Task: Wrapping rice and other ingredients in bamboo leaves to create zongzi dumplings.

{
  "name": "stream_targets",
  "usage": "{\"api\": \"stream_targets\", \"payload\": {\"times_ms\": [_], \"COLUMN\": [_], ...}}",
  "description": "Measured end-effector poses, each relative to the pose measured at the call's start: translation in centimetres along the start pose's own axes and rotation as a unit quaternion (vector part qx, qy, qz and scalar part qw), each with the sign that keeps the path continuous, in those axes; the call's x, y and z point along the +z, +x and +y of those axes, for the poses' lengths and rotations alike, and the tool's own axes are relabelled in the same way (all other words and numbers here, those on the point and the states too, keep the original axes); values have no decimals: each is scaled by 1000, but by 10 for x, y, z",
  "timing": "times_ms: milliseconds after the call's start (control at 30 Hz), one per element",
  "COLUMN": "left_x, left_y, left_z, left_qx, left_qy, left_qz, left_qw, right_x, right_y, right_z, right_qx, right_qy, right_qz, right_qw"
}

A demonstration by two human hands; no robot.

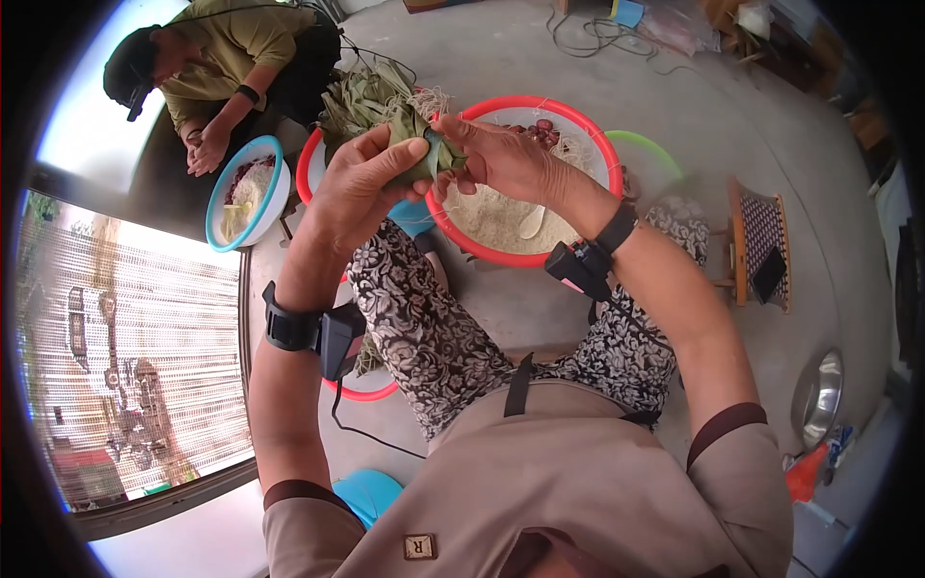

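Observation:
My left hand [368, 180] grips a folded bundle of green leaves [426, 155], its thumb pressed on top. On the bundle's other side, my right hand [506, 159] touches it with curled fingers. Whatever the leaves wrap is hidden. Below and beyond my hands stands a red-rimmed basin [613, 155] of white rice grains [491, 220], with a white spoon [532, 222], dark red dates [542, 133] and pale strings [576, 153] in it. A pile of long leaves [361, 101] lies just beyond my left hand, with more string beside it.
A co-worker [231, 58] sits at the upper left, hands together near a blue-rimmed bowl [211, 209] of rice and dates. A woven-top stool [759, 242] bearing a dark phone stands at the right. A metal bowl [822, 397] and a blue lid or basin [368, 495] are on the floor.

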State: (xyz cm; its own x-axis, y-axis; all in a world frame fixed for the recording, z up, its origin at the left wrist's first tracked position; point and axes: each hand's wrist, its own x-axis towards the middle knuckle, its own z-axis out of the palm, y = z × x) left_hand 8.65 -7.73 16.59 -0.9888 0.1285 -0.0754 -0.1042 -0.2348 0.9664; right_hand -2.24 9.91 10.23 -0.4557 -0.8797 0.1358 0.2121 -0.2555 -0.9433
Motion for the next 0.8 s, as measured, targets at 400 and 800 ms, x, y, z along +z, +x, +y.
{"api": "stream_targets", "payload": {"times_ms": [400, 800], "left_x": [-11, 9], "left_y": [4, 13], "left_z": [-25, -50], "left_qx": [22, 54], "left_qy": [261, 423], "left_qz": [91, 140], "left_qw": [961, 894], "right_x": [-17, -7], "right_y": [-48, -60], "right_z": [-30, -16], "right_qx": [-96, -25], "right_qy": [-454, -371], "right_qz": [43, 140], "right_qw": [885, 918]}}
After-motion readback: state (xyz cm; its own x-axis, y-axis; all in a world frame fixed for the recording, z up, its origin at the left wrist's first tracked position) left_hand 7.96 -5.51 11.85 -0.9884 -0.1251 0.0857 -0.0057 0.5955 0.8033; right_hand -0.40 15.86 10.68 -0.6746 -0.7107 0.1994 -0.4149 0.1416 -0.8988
